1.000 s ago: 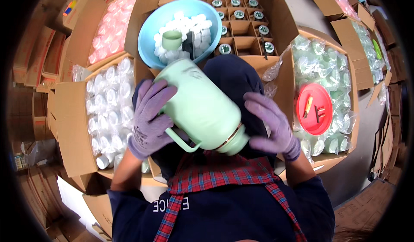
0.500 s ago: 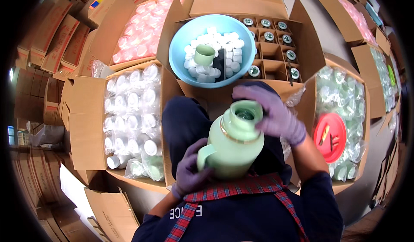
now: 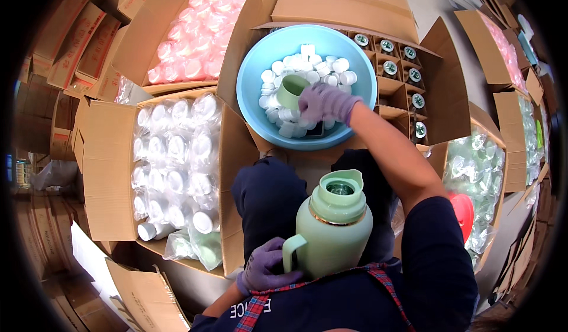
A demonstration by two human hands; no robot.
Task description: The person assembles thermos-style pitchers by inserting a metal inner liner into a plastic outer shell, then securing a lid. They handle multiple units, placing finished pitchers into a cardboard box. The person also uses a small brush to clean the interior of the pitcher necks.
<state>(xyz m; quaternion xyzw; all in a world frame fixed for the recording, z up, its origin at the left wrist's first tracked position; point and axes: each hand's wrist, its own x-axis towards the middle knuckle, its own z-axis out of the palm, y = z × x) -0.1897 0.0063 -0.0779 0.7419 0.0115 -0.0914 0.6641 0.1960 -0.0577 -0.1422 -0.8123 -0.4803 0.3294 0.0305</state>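
A pale green thermos jug (image 3: pixel 333 237) with a gold ring stands on my lap, its mouth uncovered and the shiny liner showing. My left hand (image 3: pixel 269 266), in a purple glove, is closed at the jug's handle. My right hand (image 3: pixel 328 103), also gloved, reaches into a blue basin (image 3: pixel 247 89) of white caps (image 3: pixel 285 114). Its fingers are curled down beside a green cup (image 3: pixel 291 92), touching or close to its right side. What they grip, if anything, is hidden. A dark flat object (image 3: pixel 315 131) lies partly under this hand.
Behind the basin stands a divided carton (image 3: pixel 387 86) with several glass liners. At left are cartons of wrapped white parts (image 3: pixel 176 154) and pink parts (image 3: pixel 198 39). A carton of wrapped green parts (image 3: pixel 476 166), with a red lid (image 3: pixel 462 213), stands at right.
My right hand has left the jug's mouth and moved forward into the basin. The left hand stays at the handle. The whole view has shifted slightly.
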